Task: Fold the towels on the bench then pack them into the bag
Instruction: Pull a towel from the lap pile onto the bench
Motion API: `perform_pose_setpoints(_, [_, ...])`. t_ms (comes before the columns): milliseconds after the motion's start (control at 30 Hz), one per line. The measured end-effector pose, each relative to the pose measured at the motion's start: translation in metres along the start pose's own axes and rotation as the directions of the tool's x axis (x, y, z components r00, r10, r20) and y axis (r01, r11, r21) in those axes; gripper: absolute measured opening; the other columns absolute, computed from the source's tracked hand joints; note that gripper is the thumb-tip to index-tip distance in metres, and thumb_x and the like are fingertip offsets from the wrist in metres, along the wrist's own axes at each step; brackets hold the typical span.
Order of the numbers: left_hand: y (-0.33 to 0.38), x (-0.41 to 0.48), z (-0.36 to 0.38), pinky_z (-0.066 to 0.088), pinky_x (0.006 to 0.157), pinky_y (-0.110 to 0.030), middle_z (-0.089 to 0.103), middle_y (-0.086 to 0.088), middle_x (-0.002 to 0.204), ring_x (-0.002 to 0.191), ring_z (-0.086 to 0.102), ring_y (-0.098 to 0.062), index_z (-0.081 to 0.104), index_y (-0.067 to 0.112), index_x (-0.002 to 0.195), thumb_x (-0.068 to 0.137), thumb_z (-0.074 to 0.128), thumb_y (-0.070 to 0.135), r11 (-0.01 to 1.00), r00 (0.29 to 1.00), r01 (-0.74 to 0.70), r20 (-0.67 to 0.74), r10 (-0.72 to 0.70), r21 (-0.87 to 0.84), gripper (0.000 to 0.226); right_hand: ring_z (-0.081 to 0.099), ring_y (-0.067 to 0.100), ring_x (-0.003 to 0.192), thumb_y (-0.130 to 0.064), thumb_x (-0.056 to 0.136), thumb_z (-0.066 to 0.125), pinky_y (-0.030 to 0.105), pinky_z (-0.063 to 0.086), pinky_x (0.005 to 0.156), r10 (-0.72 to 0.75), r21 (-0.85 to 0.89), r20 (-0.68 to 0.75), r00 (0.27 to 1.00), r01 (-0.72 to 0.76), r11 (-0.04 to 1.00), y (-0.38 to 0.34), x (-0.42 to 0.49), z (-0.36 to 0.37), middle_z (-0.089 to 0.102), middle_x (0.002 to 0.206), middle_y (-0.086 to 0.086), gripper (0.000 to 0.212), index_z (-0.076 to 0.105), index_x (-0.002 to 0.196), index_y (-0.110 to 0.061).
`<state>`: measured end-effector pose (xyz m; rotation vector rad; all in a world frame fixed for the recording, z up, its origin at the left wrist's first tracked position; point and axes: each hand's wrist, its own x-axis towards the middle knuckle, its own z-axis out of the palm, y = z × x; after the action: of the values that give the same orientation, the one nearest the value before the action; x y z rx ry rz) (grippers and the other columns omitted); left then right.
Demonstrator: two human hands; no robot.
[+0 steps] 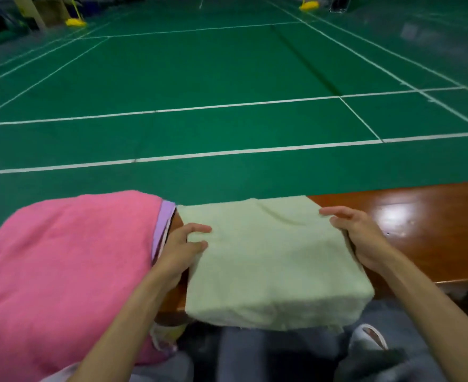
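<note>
Pink towel [70, 266]: large, unfolded, heaped loosely to the outside of the left-hand grip, just beside it; not yet dealt with.

Lavender strip [162, 224]: narrow band along the pink towel's inner edge, right next to the left wrist. Whether it is a hem, another towel or part of a bag cannot be told.

Left hand [182, 249]: thumb and curled fingers pinch the near-left edge of the pale green towel.

Pale green towel [268, 260]: spans between the two grips, lying on the bench in a thick, roughly square block with its near edge hanging over the front. Judged folded, or at its last squaring-up.

Right hand [362, 235]: fingers nearly straight, laid over the towel's right edge, palm against its side; thumb hidden, so a pinch cannot be confirmed.

Bench [420, 230]: glossy brown wood, running on beyond the right-hand grip.

Slipper [367, 337]: below the right forearm, on the floor.

Court floor [227, 78]: green with white lines, beyond both hands.

Progress, as judged: one towel about folded; pink towel left to fold; no bag identifiable in view; nothing seen packed.
</note>
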<state>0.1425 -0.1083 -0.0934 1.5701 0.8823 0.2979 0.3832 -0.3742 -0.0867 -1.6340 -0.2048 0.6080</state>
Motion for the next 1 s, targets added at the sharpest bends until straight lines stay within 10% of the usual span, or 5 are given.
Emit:
perform_pose_setpoints(533, [0.006, 0.005, 0.007, 0.046, 0.070, -0.027, 0.068, 0.001, 0.098, 0.095, 0.063, -0.020, 0.076, 0.014, 0.101, 0.086, 0.080, 0.006, 0.980, 0.977, -0.018, -0.204, 0.059, 0.197, 0.017, 0.070, 0.024, 0.074, 0.002, 0.089, 0.073, 0.038, 0.058, 0.077, -0.074, -0.337, -0.055, 0.996, 0.051, 0.940, 0.010, 0.003, -0.031, 0.077, 0.079, 0.005, 0.022, 0.076, 0.101, -0.016])
perform_pose_setpoints(633, [0.001, 0.002, 0.010, 0.050, 0.081, -0.036, 0.071, -0.002, 0.110, 0.103, 0.065, -0.027, 0.075, 0.023, 0.111, 0.085, 0.082, 0.039, 0.804, 0.922, -0.050, -0.283, 0.266, 0.593, 0.031, 0.069, 0.021, 0.088, -0.024, 0.087, 0.078, 0.038, 0.057, 0.082, -0.315, -0.711, -0.177, 0.933, 0.100, 0.696, 0.008, -0.004, -0.023, 0.076, 0.093, -0.004, 0.022, 0.072, 0.108, -0.022])
perform_pose_setpoints(733, [-0.001, -0.006, 0.029, 0.041, 0.110, -0.045, 0.054, -0.008, 0.144, 0.136, 0.046, -0.030, 0.062, 0.024, 0.139, 0.090, 0.063, 0.062, 0.648, 0.867, -0.214, -0.164, 0.471, 0.731, 0.061, 0.051, 0.030, 0.130, -0.061, 0.092, 0.048, 0.046, 0.047, 0.105, -0.486, -0.903, 0.024, 0.874, 0.228, 0.365, 0.014, -0.016, 0.004, 0.060, 0.142, 0.005, 0.062, 0.056, 0.140, -0.022])
perform_pose_setpoints(867, [-0.016, -0.008, 0.064, 0.001, 0.129, -0.043, -0.003, 0.005, 0.173, 0.159, -0.012, -0.018, 0.014, 0.039, 0.163, 0.103, 0.020, 0.064, 0.332, 0.826, -0.483, 0.296, 0.480, 0.810, 0.065, -0.028, 0.020, 0.154, -0.070, 0.097, 0.002, 0.053, -0.007, 0.127, -0.240, -0.883, 0.415, 0.877, 0.452, 0.127, 0.039, -0.029, 0.059, -0.027, 0.168, -0.007, 0.075, -0.011, 0.162, -0.036])
perform_pose_setpoints(1000, [-0.034, -0.005, 0.068, -0.008, 0.128, -0.046, -0.025, 0.009, 0.168, 0.153, -0.031, -0.016, -0.012, 0.040, 0.161, 0.100, 0.000, 0.068, 0.304, 0.886, -0.424, 0.320, 0.336, 0.853, 0.069, -0.034, 0.018, 0.151, -0.071, 0.100, 0.001, 0.056, -0.013, 0.125, -0.173, -0.868, 0.474, 0.864, 0.491, 0.077, 0.055, -0.025, 0.062, -0.031, 0.165, -0.012, 0.070, -0.017, 0.160, -0.039])
